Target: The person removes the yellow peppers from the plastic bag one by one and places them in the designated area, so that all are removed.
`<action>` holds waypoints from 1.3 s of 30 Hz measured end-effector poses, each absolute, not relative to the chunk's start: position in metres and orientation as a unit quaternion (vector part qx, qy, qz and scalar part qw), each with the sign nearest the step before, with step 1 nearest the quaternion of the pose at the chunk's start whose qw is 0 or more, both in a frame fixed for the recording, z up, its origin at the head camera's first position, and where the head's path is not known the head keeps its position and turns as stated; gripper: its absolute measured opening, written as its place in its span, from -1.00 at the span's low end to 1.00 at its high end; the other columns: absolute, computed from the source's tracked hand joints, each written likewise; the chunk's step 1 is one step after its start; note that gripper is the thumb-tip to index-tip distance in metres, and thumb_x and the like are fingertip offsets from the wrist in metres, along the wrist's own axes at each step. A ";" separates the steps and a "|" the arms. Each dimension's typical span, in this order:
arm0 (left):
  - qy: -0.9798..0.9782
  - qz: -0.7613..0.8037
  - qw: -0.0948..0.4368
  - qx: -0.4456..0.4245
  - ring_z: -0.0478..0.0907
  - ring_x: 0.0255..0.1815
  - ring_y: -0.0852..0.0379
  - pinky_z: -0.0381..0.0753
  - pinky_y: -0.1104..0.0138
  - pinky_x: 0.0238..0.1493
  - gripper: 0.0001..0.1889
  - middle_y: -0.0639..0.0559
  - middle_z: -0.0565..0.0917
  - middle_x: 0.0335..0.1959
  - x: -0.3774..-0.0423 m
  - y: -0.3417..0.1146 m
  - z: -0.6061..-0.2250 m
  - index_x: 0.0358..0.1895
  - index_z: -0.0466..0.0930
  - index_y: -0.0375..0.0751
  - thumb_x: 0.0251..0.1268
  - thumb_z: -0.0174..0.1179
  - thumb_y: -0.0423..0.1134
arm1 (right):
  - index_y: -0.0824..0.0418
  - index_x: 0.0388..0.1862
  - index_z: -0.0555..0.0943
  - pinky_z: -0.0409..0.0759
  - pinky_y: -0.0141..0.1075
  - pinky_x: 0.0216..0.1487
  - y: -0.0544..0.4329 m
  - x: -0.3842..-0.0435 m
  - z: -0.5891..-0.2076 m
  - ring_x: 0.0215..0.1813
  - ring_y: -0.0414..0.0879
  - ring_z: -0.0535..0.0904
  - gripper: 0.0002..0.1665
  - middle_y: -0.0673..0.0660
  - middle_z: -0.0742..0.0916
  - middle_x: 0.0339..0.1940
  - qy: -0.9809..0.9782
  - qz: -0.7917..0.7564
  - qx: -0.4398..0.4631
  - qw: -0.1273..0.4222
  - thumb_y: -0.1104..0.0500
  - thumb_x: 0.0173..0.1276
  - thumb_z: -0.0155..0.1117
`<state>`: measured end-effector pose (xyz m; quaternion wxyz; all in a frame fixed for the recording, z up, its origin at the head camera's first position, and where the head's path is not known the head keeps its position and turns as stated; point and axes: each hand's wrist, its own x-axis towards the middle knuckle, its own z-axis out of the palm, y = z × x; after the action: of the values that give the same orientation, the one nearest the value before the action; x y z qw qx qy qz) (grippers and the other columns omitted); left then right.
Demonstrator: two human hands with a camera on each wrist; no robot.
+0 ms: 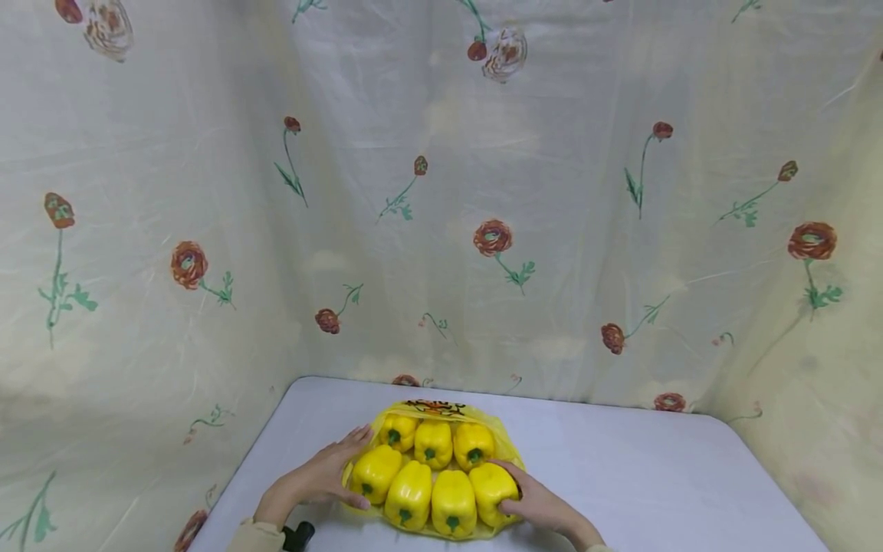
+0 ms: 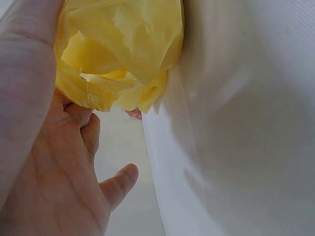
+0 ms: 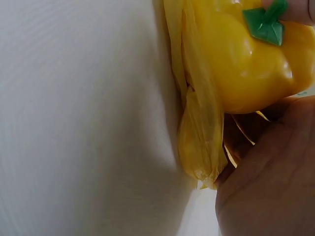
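Observation:
Several yellow bell peppers (image 1: pixel 409 491) with green stems lie in two rows, inside the wide mouth of a yellow plastic bag (image 1: pixel 508 448) with dark print at its far end. My left hand (image 1: pixel 324 471) rests against the bag's left side, fingers fairly straight and thumb near the front left pepper (image 1: pixel 376 469). In the left wrist view, crumpled bag film (image 2: pixel 142 39) touches that hand (image 2: pixel 64 162). My right hand (image 1: pixel 541 502) grips the front right pepper (image 1: pixel 491 491), thumb at its stem side. The right wrist view shows this pepper (image 3: pixel 241 64) close up, with bag film (image 3: pixel 202 132) beside it.
A white table (image 1: pixel 641 475) with rounded far corners carries the bag. Pale curtain cloth (image 1: pixel 441 230) with printed red flowers surrounds the table at the back and sides. A black strap or device (image 1: pixel 299 535) sits at the left wrist.

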<state>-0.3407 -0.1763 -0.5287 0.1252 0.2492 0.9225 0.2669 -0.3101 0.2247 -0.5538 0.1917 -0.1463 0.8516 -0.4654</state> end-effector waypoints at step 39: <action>0.920 0.276 0.130 0.247 -0.16 0.59 -0.16 -0.09 -0.28 0.46 0.25 -0.04 -0.12 0.60 -0.337 -0.176 -0.526 0.54 -0.04 -0.13 -0.24 0.46 0.28 | 0.21 0.41 0.21 0.51 0.07 0.19 0.225 -0.309 -0.554 0.12 0.01 0.47 -0.04 0.18 0.52 0.23 0.869 -0.460 -0.117 0.144 -0.06 0.10 0.41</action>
<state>-0.3371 -0.1761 -0.5263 0.1303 0.2474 0.9196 0.2759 -0.3091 0.2251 -0.5540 0.1440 -0.1169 0.8685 -0.4596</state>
